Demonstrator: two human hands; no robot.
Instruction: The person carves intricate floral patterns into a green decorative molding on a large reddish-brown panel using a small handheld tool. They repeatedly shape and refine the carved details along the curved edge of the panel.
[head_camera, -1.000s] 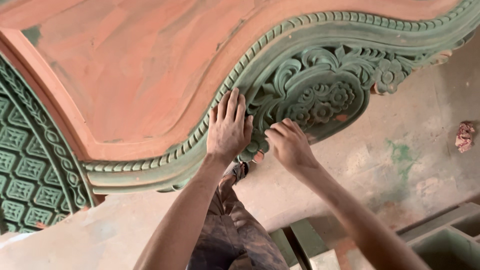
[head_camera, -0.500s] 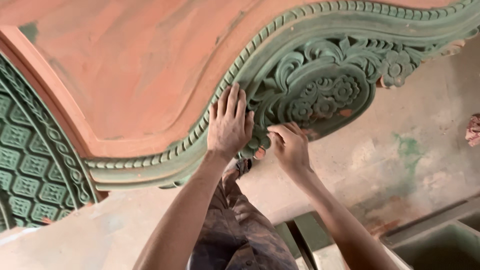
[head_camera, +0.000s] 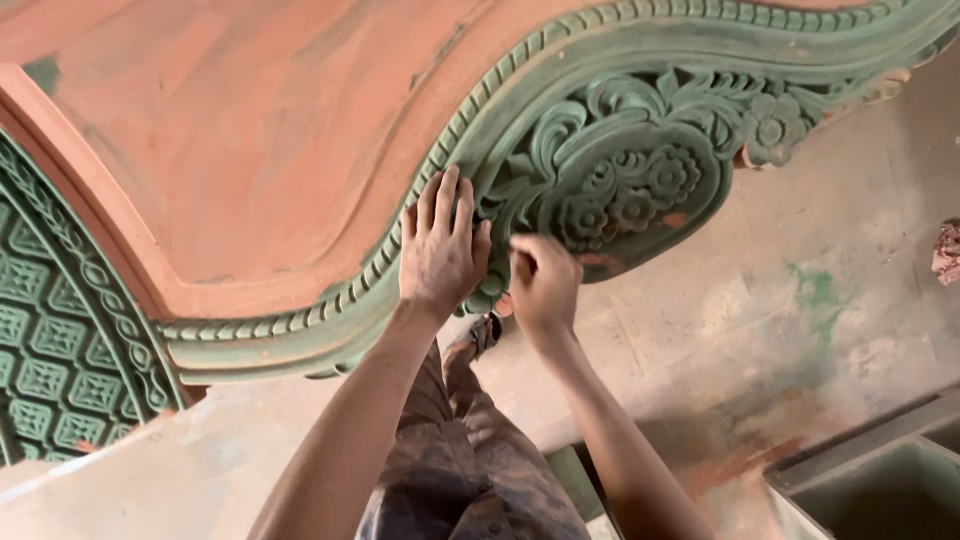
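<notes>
Left hand (head_camera: 440, 250) spread flat on the green carved panel (head_camera: 620, 170); right hand (head_camera: 543, 285), curled, contents unseen, rubs below its rosette. Hard pressure risks stripping paint.

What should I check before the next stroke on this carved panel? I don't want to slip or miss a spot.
1. Left hand flat on the beaded rim: ok.
2. Right hand at the floral carving: ok.
3. Tool in the right hand: cannot tell, fingers curled.
4. Green coat even on the carving: not ok, bare reddish patches near its lower edge.
5. Panel steady: cannot tell.
6. Foot below on the floor: ok.
</notes>
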